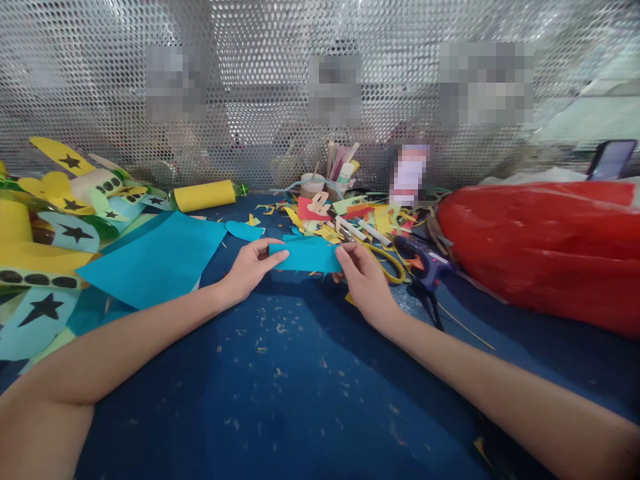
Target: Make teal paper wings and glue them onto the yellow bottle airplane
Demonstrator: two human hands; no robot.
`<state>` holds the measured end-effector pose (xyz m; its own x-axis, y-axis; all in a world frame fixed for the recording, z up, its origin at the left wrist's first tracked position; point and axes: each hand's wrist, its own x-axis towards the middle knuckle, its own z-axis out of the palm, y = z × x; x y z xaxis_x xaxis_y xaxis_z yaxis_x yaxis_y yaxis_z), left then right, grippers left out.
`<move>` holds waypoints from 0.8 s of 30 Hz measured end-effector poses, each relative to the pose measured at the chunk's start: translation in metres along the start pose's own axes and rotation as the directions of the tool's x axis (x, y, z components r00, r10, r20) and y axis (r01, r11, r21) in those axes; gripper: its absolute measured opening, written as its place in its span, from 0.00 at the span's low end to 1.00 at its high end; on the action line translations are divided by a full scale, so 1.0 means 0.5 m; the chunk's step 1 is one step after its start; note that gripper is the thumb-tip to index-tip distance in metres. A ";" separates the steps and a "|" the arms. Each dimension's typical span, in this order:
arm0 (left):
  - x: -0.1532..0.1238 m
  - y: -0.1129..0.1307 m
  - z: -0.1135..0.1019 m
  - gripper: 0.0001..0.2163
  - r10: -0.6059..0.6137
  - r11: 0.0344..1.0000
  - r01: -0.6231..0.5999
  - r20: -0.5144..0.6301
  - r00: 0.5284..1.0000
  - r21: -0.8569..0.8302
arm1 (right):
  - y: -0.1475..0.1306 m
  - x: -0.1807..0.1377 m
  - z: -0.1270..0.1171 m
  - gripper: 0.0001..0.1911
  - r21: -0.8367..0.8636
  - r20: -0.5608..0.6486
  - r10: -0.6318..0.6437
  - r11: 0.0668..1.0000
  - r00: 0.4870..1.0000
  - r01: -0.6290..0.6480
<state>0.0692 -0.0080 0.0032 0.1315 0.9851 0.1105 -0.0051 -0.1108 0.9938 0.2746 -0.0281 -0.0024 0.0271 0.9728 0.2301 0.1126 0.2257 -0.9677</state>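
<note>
With our left hand point(253, 267) and right hand point(367, 283), we pinch opposite ends of a blue paper piece point(311, 255) above the table point(280, 393), near colourful scraps point(385, 217); light, even pressure should prevent creases.

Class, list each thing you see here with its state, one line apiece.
Blue card: held at both ends.
Left hand: pinching the card's left end.
Right hand: pinching its right end.
Large blue sheet: spread out.
Star-decorated models: clustered together.
Yellow-wrapped bottle: lying on its side.
Paper scraps: loosely piled.
Cups: upright, holding sticks.
Glue gun: lying unheld; power unclear.
Red bag: bulging.
Table: littered.
</note>
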 end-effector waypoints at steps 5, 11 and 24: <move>-0.001 -0.002 -0.002 0.13 0.019 0.999 -0.019 0.011 1.000 0.029 | 0.005 -0.002 -0.002 0.14 -0.005 -0.005 -0.036 0.999 0.999 0.036; 0.001 -0.004 -0.002 0.13 0.030 1.000 -0.030 0.046 0.998 -0.003 | 0.007 -0.005 -0.002 0.15 -0.011 -0.007 -0.025 1.000 1.000 0.025; -0.009 0.004 -0.002 0.09 0.110 0.993 -0.116 0.197 0.974 0.020 | 0.003 -0.010 0.008 0.18 0.078 0.251 -0.001 0.997 0.968 -0.019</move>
<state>0.0677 -0.0124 0.0049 0.3231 0.9217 0.2146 -0.0002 -0.2267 0.9740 0.2708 -0.0325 -0.0054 -0.2231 0.9546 0.1976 0.0339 0.2102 -0.9771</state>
